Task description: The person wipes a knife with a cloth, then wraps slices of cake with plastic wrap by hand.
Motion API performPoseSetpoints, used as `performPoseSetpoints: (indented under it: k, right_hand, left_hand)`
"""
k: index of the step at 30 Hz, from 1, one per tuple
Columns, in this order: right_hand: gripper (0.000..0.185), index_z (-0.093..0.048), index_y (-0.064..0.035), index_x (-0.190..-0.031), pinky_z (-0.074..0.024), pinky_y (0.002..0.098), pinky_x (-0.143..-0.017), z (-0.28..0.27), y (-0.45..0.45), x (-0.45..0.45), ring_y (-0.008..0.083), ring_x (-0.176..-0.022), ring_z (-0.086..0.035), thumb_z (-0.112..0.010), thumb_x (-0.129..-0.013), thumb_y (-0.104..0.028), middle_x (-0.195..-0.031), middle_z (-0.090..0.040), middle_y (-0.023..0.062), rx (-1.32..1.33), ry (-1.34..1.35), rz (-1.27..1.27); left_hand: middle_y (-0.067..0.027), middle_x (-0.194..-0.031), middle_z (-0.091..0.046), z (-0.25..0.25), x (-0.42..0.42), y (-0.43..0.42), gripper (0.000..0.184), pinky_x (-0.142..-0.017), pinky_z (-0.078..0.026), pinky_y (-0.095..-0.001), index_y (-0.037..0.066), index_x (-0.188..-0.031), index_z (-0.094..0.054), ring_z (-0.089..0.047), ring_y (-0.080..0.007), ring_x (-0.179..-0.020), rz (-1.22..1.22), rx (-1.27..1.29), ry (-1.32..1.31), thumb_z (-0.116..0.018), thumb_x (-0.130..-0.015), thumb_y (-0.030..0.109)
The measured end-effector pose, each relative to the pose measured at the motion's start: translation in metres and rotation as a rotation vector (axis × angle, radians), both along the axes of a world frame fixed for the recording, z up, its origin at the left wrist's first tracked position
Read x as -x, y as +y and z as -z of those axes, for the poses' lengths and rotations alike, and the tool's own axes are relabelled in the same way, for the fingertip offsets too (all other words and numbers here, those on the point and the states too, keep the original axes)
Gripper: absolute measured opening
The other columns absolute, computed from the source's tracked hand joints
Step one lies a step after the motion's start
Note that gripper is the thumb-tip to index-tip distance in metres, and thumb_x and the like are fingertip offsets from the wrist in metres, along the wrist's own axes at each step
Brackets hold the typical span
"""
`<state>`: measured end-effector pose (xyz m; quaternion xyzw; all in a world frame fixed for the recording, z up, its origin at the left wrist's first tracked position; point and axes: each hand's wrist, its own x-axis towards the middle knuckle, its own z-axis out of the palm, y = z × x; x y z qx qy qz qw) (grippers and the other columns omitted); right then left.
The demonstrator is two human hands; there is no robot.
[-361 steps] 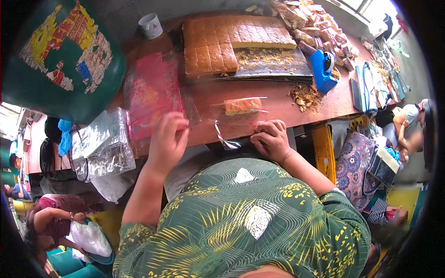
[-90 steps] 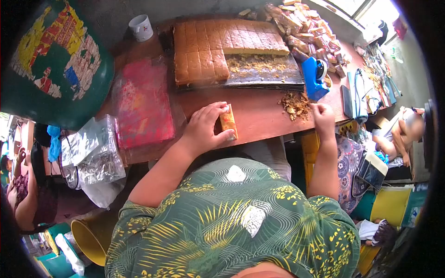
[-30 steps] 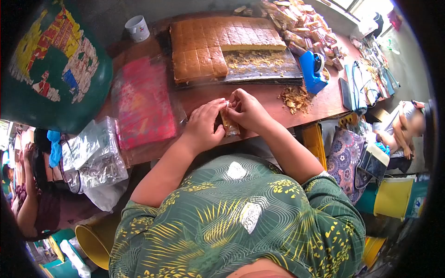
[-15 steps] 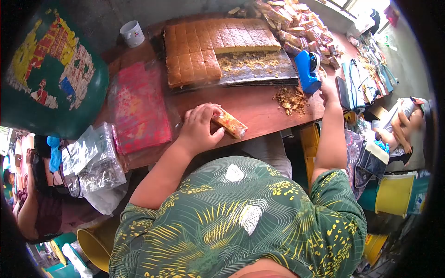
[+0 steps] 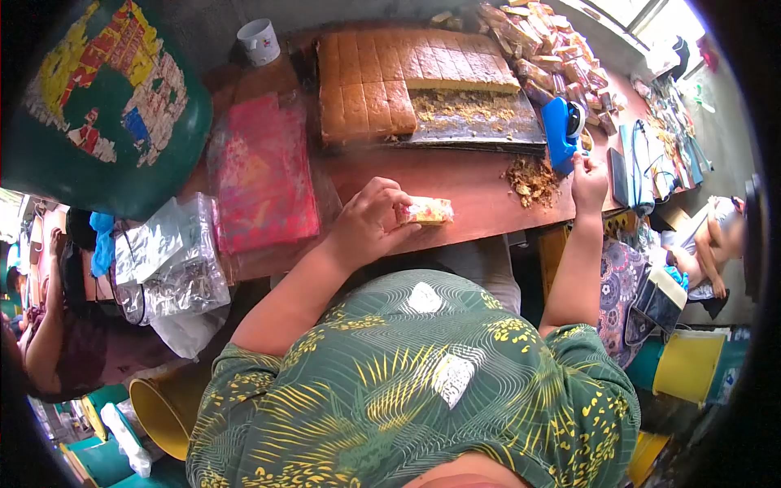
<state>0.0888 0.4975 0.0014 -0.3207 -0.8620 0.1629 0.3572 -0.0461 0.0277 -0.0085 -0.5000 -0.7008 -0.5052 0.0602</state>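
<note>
My left hand [image 5: 376, 218] is closed around a wrapped cake slice [image 5: 429, 211] in clear printed film, held over the table's front edge. Beside the blue tape dispenser [image 5: 560, 134], my right hand [image 5: 590, 185] is raised with thumb and finger pinched together. Whatever is between those fingertips is too small or clear to make out. Behind both hands lies a large sheet of brown cake [image 5: 366, 73], cut into rectangles, on a dark tray [image 5: 496, 130] whose front right part shows only crumbs.
Several wrapped slices [image 5: 561, 57] are heaped at the back right. Cake scraps [image 5: 530, 180] lie by the dispenser. Red printed wrappers [image 5: 264, 175], a white mug [image 5: 259, 42] and a green drum [image 5: 154, 171] are on the left. Other people sit at both sides.
My right hand has drawn back from the dispenser toward me, fingers pinched. The wrapped slice in my left hand has turned from slanting to nearly level. The whole view has shifted slightly.
</note>
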Motion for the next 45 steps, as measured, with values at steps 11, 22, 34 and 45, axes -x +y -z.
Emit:
performPoseSetpoints:
  k: [11,22,34,45]
  right_hand:
    - [0.028,-0.072,0.0032,-0.089,-0.0499,0.0422,-0.072,0.009,0.022,-0.006,0.0321,-0.073,-0.066,-0.065,-0.096,-0.023,-0.079,-0.069,0.0221,0.014,-0.143,0.022]
    - [0.023,-0.067,-0.0064,-0.1,-0.0316,0.0228,-0.05,0.055,0.057,-0.002,0.0032,-0.055,-0.041,-0.059,-0.107,-0.026,-0.066,-0.05,-0.008,0.544,0.273,-0.186]
    - [0.033,-0.066,-0.0026,-0.104,-0.0446,0.0284,-0.067,0.074,0.097,-0.015,0.011,-0.072,-0.056,-0.059,-0.107,-0.035,-0.081,-0.064,0.0003,0.328,0.07,-0.18]
    - [0.019,-0.065,-0.0053,-0.102,-0.0448,0.0249,-0.077,-0.025,-0.13,0.02,0.0088,-0.084,-0.054,-0.056,-0.108,-0.021,-0.091,-0.061,-0.0011,0.885,0.029,-0.696]
  left_hand:
    - [-0.0128,-0.108,-0.06,0.003,-0.001,-0.004,0.044,-0.085,-0.055,-0.042,0.01,-0.112,-0.057,-0.064,-0.0312,-0.095,-0.055,0.01,0.027,-0.085,-0.082,0.027]
    - [-0.012,-0.108,-0.061,0.006,-0.002,-0.006,0.043,-0.088,-0.054,-0.0447,0.011,-0.109,-0.058,-0.065,-0.0339,-0.1,-0.069,-0.038,0.021,-0.084,-0.082,0.031]
    - [-0.0109,-0.108,-0.06,0.013,-0.002,0.001,0.041,-0.085,-0.054,-0.046,0.011,-0.108,-0.058,-0.065,-0.0345,-0.098,-0.082,-0.075,0.016,-0.083,-0.082,0.031]
    - [-0.011,-0.107,-0.06,0.012,-0.002,0.004,0.042,-0.083,-0.055,-0.0445,0.011,-0.108,-0.058,-0.065,-0.0332,-0.096,-0.074,-0.063,0.088,-0.083,-0.081,0.032]
